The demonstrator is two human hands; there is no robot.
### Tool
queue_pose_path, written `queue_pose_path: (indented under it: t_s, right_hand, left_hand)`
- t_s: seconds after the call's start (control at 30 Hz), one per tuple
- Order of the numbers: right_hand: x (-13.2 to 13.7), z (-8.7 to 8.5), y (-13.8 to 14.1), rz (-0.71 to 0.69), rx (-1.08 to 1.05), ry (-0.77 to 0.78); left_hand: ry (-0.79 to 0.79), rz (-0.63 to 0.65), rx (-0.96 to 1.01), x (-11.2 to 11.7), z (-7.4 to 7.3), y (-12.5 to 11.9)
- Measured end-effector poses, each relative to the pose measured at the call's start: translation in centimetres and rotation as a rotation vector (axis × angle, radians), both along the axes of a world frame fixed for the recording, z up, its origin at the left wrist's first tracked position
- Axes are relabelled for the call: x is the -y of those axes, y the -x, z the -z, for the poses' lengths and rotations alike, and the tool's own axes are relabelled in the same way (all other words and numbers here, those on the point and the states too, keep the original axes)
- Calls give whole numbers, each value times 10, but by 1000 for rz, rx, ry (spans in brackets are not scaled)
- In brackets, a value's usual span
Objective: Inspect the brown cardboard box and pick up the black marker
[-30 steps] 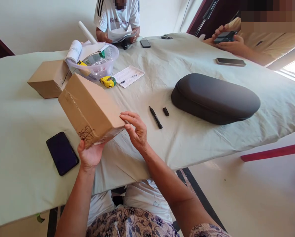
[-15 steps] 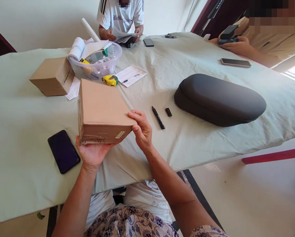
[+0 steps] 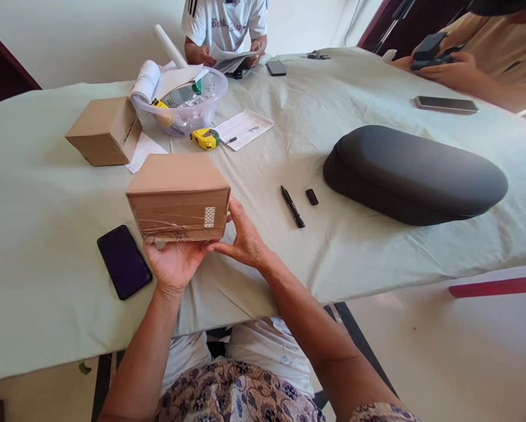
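Note:
A brown cardboard box [image 3: 179, 214] is held up over the near side of the table, its taped side with a white patterned label facing me. My left hand [image 3: 175, 261] supports it from below, palm up, with most fingers hidden under the box. At the box's right side is my right hand [image 3: 245, 237], thumb along the bottom edge and fingers against the right face. A dark smartphone [image 3: 124, 262] lies left of my left hand. To the right of my right hand are an uncapped black marker [image 3: 292, 207] and its cap [image 3: 312, 197].
A second cardboard box [image 3: 102, 132], a plastic basin [image 3: 205, 102] of bottles and paper, a tape measure [image 3: 205, 139] and a written sheet [image 3: 245, 129] sit farther back. A large black case [image 3: 416, 176] lies right. Two people sit across the table, one holding papers [image 3: 231, 61].
The box has turned so its labelled side faces me squarely. My right hand has slid from the top corner down to the lower right side. The view has shifted slightly left.

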State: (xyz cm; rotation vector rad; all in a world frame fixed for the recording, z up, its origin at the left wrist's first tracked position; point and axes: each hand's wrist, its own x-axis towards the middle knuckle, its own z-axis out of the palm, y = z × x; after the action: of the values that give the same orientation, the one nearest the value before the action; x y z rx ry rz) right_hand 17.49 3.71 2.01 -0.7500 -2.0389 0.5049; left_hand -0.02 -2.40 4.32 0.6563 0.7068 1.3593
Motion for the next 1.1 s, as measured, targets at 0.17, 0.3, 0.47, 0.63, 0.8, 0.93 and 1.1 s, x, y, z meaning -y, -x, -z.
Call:
queue_pose_path:
  t_s: [0.17,0.3,0.47,0.63,0.8,0.93,1.1]
  right_hand:
    - [-2,3,-3,7,-84,17]
    - [-1,3,-4,103,-195,60]
    - [0,1,-1,357,-392,268]
    - [2,0,3,393,-449,284]
    - [5,0,4,414,-390,223]
    - [8,4,8,401,-340,176]
    - [10,11,14,395,-324,138]
  left_hand:
    - [47,0,31,-1,4,0]
    - [104,-3,100,-4,6,-4]
    - [150,-55,53,-8,8,-16]
    - [-22,-250,-118,-8,8,-20]
    - [-159,-295,-374,-5,17,-19]
    - [-173,-537,-536,-7,20,-21]
    - [-123,-638,-633,-10,16,-21]
